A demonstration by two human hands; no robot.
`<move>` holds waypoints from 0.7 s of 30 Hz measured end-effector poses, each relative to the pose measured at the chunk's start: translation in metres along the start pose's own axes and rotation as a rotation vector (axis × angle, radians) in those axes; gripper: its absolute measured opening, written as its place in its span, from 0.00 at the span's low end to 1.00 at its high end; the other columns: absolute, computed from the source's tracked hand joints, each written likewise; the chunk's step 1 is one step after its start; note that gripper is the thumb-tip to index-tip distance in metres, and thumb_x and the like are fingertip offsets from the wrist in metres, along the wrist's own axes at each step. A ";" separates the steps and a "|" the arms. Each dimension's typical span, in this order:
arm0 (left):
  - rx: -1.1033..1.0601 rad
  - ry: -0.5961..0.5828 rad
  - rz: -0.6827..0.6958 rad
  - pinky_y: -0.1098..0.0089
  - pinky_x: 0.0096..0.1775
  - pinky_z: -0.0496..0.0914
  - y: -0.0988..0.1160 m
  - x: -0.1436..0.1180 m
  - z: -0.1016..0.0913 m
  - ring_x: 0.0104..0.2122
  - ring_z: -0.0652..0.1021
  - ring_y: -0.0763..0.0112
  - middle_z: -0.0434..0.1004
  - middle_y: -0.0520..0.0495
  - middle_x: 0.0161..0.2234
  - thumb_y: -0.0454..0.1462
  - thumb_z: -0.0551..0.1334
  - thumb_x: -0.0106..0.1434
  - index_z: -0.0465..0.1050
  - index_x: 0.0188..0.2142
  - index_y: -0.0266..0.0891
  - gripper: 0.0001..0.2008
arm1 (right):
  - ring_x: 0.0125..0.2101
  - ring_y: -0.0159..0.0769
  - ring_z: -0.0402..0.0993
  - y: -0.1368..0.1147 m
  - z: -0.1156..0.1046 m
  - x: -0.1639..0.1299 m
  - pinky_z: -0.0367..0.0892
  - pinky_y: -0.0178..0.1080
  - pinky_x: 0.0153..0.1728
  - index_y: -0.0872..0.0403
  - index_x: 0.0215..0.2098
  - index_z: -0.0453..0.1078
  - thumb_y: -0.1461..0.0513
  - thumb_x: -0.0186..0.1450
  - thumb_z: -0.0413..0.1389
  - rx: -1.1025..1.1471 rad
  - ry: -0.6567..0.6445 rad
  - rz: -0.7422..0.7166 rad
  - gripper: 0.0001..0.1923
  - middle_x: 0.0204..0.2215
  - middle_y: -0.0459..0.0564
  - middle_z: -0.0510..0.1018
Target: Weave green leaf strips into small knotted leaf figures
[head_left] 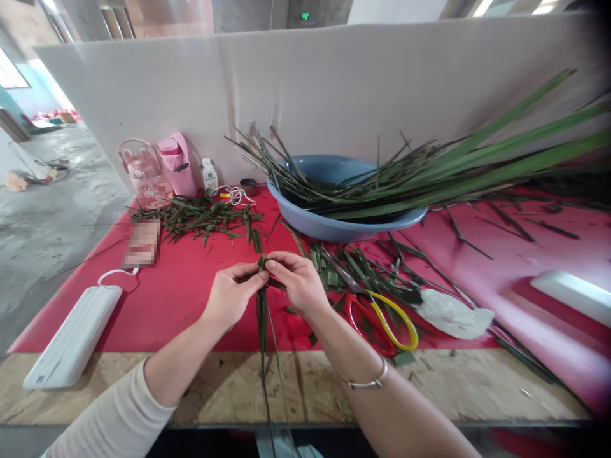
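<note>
Between my two hands, above the red-covered table, is a folded bundle of green leaf strips [262, 318], with long ends hanging down past the table's front edge. My left hand [231, 294] pinches the knotted top from the left, thumb and fingers pressed together. From the right, my right hand [300, 283] grips the same knot with thumb and forefinger. Just right of that hand lie scissors [377, 312] with one red and one yellow handle, their blades among cut leaf pieces [329, 270]. Part of the knot is hidden by my fingertips.
A blue basin [344, 226] of long leaves stands at the back. Leaf scraps [205, 216], a pink bottle [179, 166], a clear pink jug [146, 175] and a cable [236, 196] are left of it. A white power bank [76, 334] lies front left, crumpled plastic [453, 313] right.
</note>
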State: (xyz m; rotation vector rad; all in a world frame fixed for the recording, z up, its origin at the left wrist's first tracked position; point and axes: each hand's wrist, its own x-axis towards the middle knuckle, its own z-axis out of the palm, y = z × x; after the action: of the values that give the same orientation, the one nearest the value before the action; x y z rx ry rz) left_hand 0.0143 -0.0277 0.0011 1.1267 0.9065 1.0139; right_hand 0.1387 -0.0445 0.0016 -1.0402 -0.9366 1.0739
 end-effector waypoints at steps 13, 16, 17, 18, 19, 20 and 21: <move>0.706 0.017 0.501 0.66 0.42 0.63 0.009 -0.003 -0.005 0.39 0.69 0.64 0.68 0.45 0.36 0.41 0.65 0.47 0.76 0.29 0.42 0.08 | 0.21 0.27 0.66 -0.004 0.002 0.001 0.61 0.30 0.21 0.55 0.24 0.71 0.58 0.47 0.60 -0.038 0.024 0.048 0.09 0.19 0.44 0.72; 0.728 0.004 0.535 0.63 0.45 0.60 0.016 -0.001 -0.007 0.42 0.67 0.61 0.67 0.44 0.40 0.42 0.65 0.46 0.76 0.26 0.41 0.09 | 0.20 0.27 0.65 -0.006 0.002 0.001 0.60 0.30 0.21 0.55 0.23 0.69 0.58 0.48 0.59 -0.067 0.025 0.033 0.08 0.18 0.43 0.71; 0.703 -0.034 0.508 0.64 0.44 0.60 0.018 0.000 -0.007 0.41 0.68 0.62 0.68 0.44 0.38 0.43 0.62 0.49 0.75 0.26 0.40 0.09 | 0.20 0.26 0.64 -0.006 0.001 0.002 0.59 0.30 0.20 0.55 0.23 0.69 0.58 0.49 0.59 -0.074 0.025 0.024 0.08 0.17 0.43 0.70; 0.668 -0.078 0.461 0.66 0.42 0.62 0.019 0.002 -0.007 0.39 0.69 0.64 0.69 0.44 0.36 0.44 0.59 0.53 0.74 0.25 0.39 0.11 | 0.19 0.26 0.63 -0.005 0.001 0.002 0.59 0.30 0.20 0.55 0.24 0.69 0.58 0.49 0.59 -0.078 0.020 0.013 0.08 0.17 0.42 0.70; 0.628 -0.119 0.394 0.68 0.39 0.63 0.020 0.004 -0.007 0.36 0.71 0.66 0.70 0.44 0.33 0.44 0.56 0.55 0.74 0.25 0.37 0.14 | 0.19 0.26 0.62 -0.005 0.001 0.002 0.58 0.30 0.20 0.55 0.24 0.69 0.58 0.49 0.59 -0.081 0.010 0.003 0.08 0.17 0.42 0.69; 0.586 -0.147 0.320 0.69 0.36 0.64 0.020 0.005 -0.007 0.32 0.71 0.68 0.71 0.45 0.30 0.44 0.54 0.57 0.73 0.25 0.36 0.16 | 0.19 0.25 0.62 -0.003 0.001 0.002 0.58 0.30 0.20 0.55 0.24 0.69 0.58 0.50 0.58 -0.081 -0.004 -0.005 0.08 0.17 0.42 0.69; 0.539 -0.156 0.252 0.70 0.33 0.65 0.020 0.007 -0.007 0.29 0.72 0.69 0.71 0.46 0.27 0.44 0.53 0.57 0.73 0.27 0.35 0.16 | 0.19 0.25 0.61 -0.002 0.001 0.003 0.58 0.30 0.20 0.55 0.24 0.69 0.58 0.50 0.58 -0.084 -0.020 -0.008 0.08 0.17 0.42 0.69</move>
State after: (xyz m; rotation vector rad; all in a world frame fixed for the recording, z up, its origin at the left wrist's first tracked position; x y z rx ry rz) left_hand 0.0060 -0.0164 0.0186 1.7842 0.9536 0.8862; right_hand 0.1384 -0.0421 0.0043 -1.0949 -1.0082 1.0471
